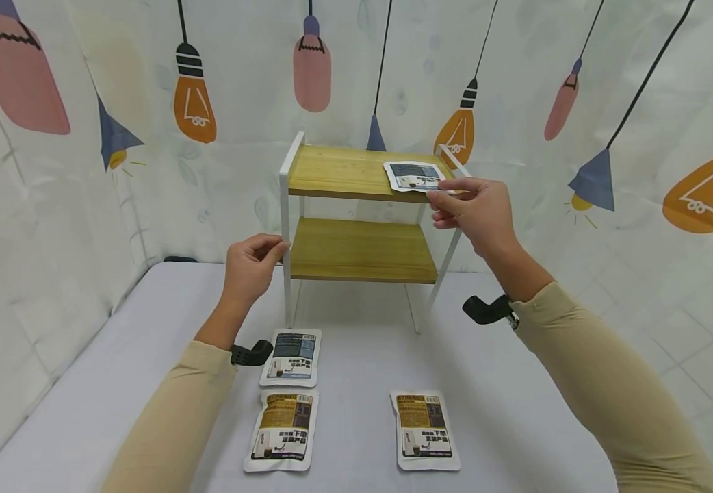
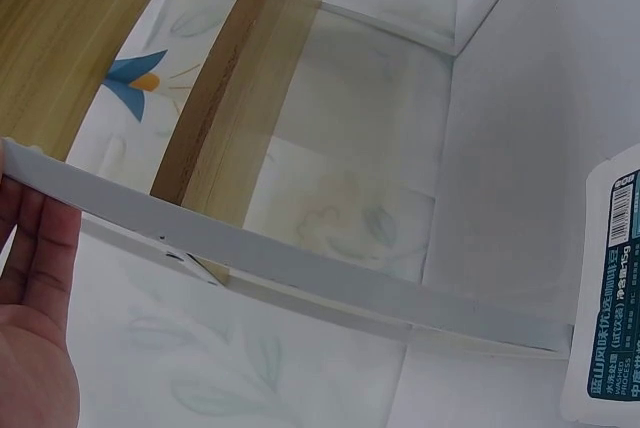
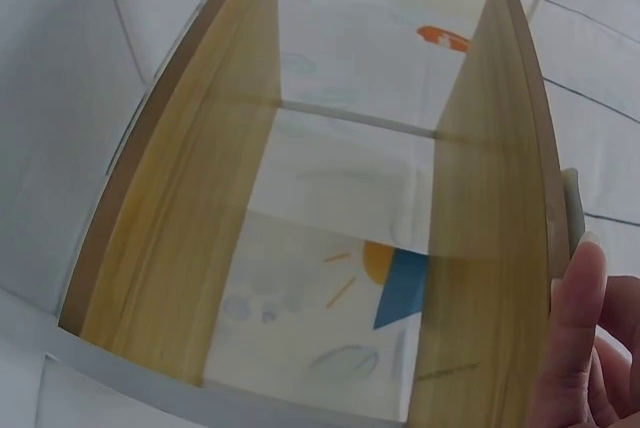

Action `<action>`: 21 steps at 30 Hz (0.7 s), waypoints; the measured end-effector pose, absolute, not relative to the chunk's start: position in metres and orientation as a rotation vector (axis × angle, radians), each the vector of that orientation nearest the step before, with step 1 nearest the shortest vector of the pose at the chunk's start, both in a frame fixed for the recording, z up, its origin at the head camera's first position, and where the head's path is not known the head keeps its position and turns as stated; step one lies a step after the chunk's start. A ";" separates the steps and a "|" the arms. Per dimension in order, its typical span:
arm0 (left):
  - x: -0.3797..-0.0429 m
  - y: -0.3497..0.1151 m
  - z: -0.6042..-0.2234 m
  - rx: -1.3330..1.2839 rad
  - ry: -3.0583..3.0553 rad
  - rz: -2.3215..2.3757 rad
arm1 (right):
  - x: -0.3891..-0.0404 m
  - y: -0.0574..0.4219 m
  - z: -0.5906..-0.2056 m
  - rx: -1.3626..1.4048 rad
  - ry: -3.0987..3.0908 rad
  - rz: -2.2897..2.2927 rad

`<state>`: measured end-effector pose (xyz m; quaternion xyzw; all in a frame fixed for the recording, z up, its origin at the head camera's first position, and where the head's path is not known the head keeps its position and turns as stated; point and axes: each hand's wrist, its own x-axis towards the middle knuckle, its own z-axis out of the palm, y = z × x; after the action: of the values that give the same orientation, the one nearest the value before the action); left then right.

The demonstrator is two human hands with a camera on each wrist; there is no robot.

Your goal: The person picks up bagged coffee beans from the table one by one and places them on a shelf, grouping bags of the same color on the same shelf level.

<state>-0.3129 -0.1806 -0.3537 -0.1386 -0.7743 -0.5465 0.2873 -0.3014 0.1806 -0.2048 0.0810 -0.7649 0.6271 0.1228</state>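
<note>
A small two-tier shelf rack (image 1: 363, 255) with wooden boards and a white frame stands on the table. At its left side my left hand (image 1: 250, 268) grips the white front post (image 2: 300, 253), its fingers (image 2: 50, 258) behind the post in the left wrist view. My right hand (image 1: 481, 211) pinches the near right corner of a white pouch with a blue-grey label (image 1: 415, 176), which lies flat at the right end of the top board (image 1: 344, 171). Only the edge of that pouch (image 3: 573, 206) shows in the right wrist view, beside the fingertips.
On the white table (image 1: 350, 411), another blue-labelled pouch (image 1: 291, 357) lies before the rack's left leg. A brown-labelled pouch (image 1: 282, 430) lies nearer, and a second brown-labelled pouch (image 1: 425, 430) to its right. A patterned curtain (image 1: 245, 171) hangs behind.
</note>
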 end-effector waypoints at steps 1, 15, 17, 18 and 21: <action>-0.313 -0.180 -0.354 -0.370 -2.071 -1.456 | -0.301 0.181 -0.205 0.233 -2.233 1.824; -0.311 -0.181 -0.353 -0.388 -2.058 -1.463 | -0.301 0.178 -0.211 0.255 -2.202 1.774; -0.310 -0.182 -0.352 -0.392 -2.057 -1.471 | -0.301 0.178 -0.213 0.259 -2.194 1.757; -0.311 -0.182 -0.352 -0.392 -2.059 -1.472 | -0.301 0.178 -0.214 0.257 -2.194 1.747; -0.311 -0.182 -0.352 -0.395 -2.063 -1.473 | -0.299 0.177 -0.217 0.247 -2.194 1.731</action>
<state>-0.3110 -0.1823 -0.3520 -0.1477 -0.7709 -0.5507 0.2841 -0.2991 0.1773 -0.2166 0.0869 -0.7711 0.6083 0.1671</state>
